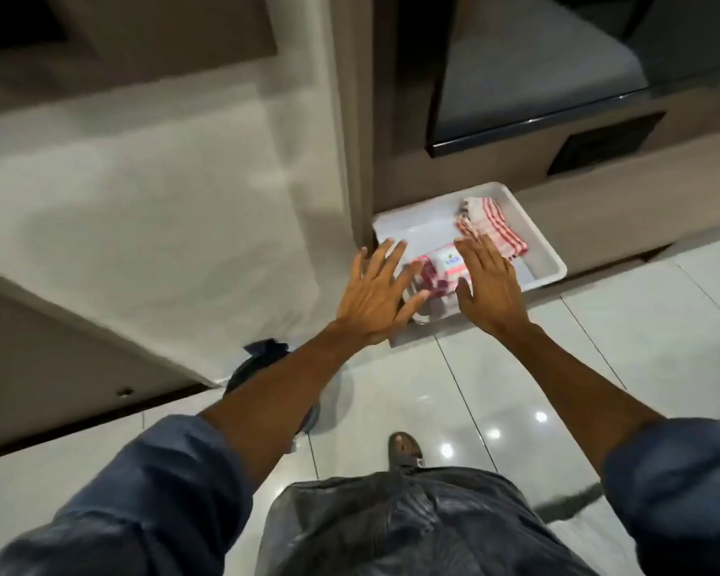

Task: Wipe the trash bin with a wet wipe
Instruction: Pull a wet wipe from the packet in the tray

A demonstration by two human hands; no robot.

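Note:
A white tray (545, 259) lies on the floor against the cabinet base. In it sits a pink and white wet wipe pack (441, 268) between my two hands. My left hand (375, 293) hovers with fingers spread just left of the pack, holding nothing. My right hand (487, 284) is spread the same way at the pack's right, partly over a red-striped cloth (495, 222) in the tray's far end. The trash bin (262, 367), dark with a black liner, stands under the counter edge, mostly hidden behind my left forearm.
A pale counter (142, 226) overhangs on the left. A vertical cabinet post (358, 160) rises beside the tray. The floor is glossy white tile (599, 359). My sandalled foot (404, 451) stands near the bottom centre.

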